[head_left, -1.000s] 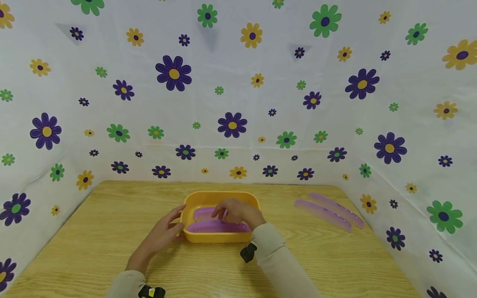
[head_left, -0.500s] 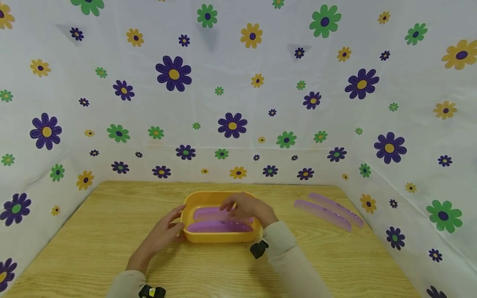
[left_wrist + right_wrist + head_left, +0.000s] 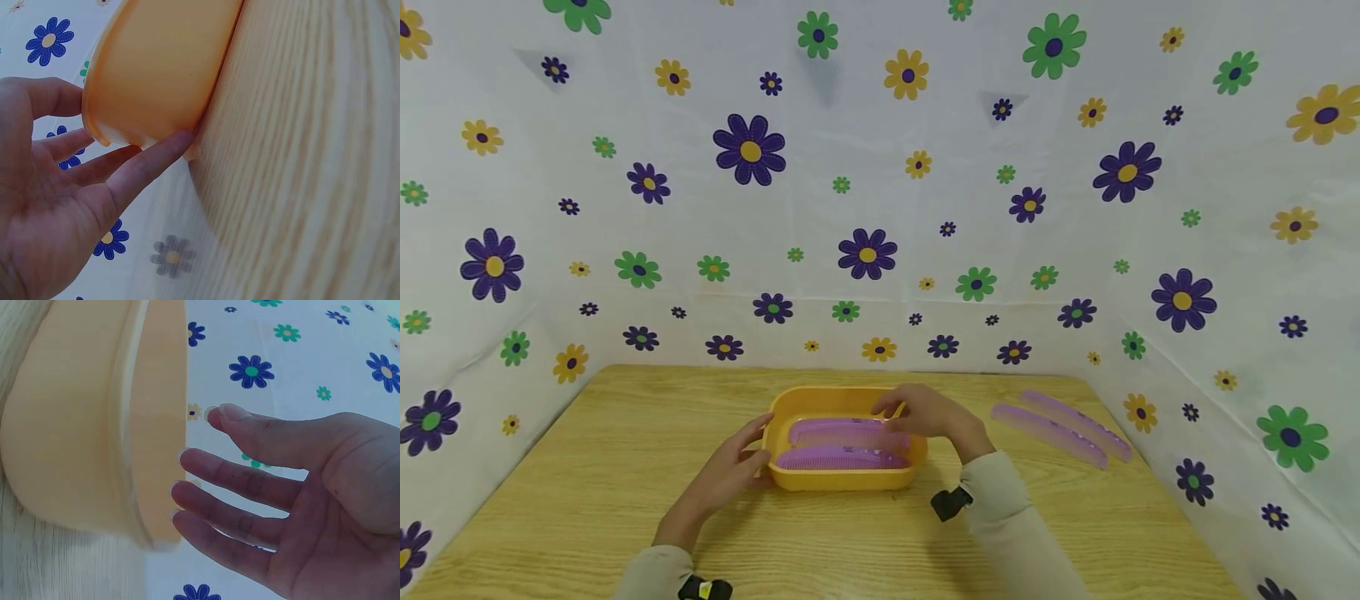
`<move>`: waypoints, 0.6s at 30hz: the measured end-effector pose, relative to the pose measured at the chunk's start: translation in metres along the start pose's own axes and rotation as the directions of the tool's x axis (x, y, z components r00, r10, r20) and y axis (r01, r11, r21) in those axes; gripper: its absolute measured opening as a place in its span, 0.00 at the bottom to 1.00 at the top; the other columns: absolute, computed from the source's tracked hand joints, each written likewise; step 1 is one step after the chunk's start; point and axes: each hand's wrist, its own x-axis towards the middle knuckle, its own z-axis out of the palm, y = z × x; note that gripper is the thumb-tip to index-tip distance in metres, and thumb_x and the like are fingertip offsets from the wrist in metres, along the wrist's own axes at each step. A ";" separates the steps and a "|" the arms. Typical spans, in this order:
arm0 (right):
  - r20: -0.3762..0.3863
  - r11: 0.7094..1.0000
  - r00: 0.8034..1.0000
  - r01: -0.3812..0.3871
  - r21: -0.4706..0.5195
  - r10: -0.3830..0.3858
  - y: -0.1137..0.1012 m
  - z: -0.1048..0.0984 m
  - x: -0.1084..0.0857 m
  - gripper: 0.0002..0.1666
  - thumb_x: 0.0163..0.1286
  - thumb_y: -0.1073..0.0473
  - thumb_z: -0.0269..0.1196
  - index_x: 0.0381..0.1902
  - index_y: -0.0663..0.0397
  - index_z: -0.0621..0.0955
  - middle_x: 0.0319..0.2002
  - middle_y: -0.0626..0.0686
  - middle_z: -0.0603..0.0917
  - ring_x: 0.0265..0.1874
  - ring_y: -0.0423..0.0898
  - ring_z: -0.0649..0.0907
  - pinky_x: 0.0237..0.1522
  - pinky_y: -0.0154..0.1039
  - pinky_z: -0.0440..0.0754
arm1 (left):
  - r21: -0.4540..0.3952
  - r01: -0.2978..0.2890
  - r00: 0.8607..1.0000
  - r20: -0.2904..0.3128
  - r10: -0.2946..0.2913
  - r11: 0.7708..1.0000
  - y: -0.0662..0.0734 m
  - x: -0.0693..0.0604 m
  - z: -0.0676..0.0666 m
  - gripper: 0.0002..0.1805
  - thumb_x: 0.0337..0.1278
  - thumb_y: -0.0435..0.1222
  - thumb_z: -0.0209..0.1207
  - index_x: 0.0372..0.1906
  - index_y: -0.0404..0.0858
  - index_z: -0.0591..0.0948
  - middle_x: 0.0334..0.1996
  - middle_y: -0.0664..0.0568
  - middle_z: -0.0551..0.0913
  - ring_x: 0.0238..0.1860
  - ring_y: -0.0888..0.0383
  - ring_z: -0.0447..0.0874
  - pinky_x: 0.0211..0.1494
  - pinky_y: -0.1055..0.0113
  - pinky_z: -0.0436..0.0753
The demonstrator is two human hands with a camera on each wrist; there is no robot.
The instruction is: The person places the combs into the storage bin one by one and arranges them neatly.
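Two purple combs lie side by side in a yellow tub [image 3: 842, 480]: the rear comb [image 3: 831, 430] and the front comb [image 3: 827, 458]. My left hand [image 3: 727, 468] touches the tub's left end with extended fingers, as the left wrist view shows on the tub wall [image 3: 156, 69]. Over the tub's right end hovers my right hand [image 3: 925, 410], its fingers loosely bent and holding nothing. In the right wrist view that hand [image 3: 294, 500] is beside the tub's rim [image 3: 128, 425]. It partly covers the right end of the rear comb in the head view.
Two more purple combs lie slantwise on the right of the wooden table [image 3: 647, 433], the nearer comb [image 3: 1048, 433] and the farther comb [image 3: 1078, 422]. A white cloth [image 3: 880, 200] with printed flowers stands behind the table and along both sides.
My right hand has lifted away from the combs in the tub and moved right, towards the tub's right rim. The rear comb's right part has come into view. My left hand stays put.
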 end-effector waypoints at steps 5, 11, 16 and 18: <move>-0.020 1.000 1.000 0.003 0.014 -0.003 0.011 -0.008 -0.012 0.17 0.73 0.64 0.63 0.57 0.60 0.84 0.54 0.60 0.86 0.54 0.55 0.84 0.59 0.49 0.87 | 0.002 -0.003 1.000 -0.001 0.003 1.000 0.000 0.000 0.000 0.35 0.75 0.34 0.51 0.82 0.42 0.57 0.78 0.32 0.61 0.67 0.34 0.78 0.53 0.54 0.91; -0.055 0.999 0.998 -0.028 0.016 0.028 0.024 -0.017 -0.025 0.17 0.73 0.65 0.63 0.58 0.61 0.84 0.56 0.62 0.86 0.53 0.57 0.85 0.56 0.49 0.88 | 0.006 -0.002 1.000 -0.004 0.002 1.000 0.000 -0.001 -0.001 0.35 0.75 0.34 0.51 0.82 0.42 0.56 0.78 0.32 0.61 0.67 0.34 0.78 0.53 0.54 0.91; -0.074 0.999 0.996 -0.051 0.007 0.052 0.039 -0.024 -0.035 0.17 0.73 0.65 0.64 0.58 0.61 0.83 0.53 0.62 0.86 0.50 0.58 0.87 0.52 0.47 0.90 | 0.007 -0.003 1.000 -0.003 0.003 1.000 0.000 -0.001 0.000 0.35 0.75 0.34 0.51 0.82 0.42 0.57 0.78 0.32 0.61 0.68 0.33 0.77 0.53 0.54 0.91; -0.079 0.998 0.995 -0.062 -0.006 0.062 0.044 -0.026 -0.039 0.18 0.73 0.64 0.64 0.58 0.61 0.83 0.52 0.63 0.86 0.49 0.58 0.87 0.51 0.48 0.90 | 0.005 -0.002 1.000 -0.002 0.002 1.000 0.000 0.000 0.000 0.35 0.75 0.34 0.51 0.82 0.42 0.57 0.78 0.32 0.61 0.68 0.33 0.77 0.53 0.54 0.91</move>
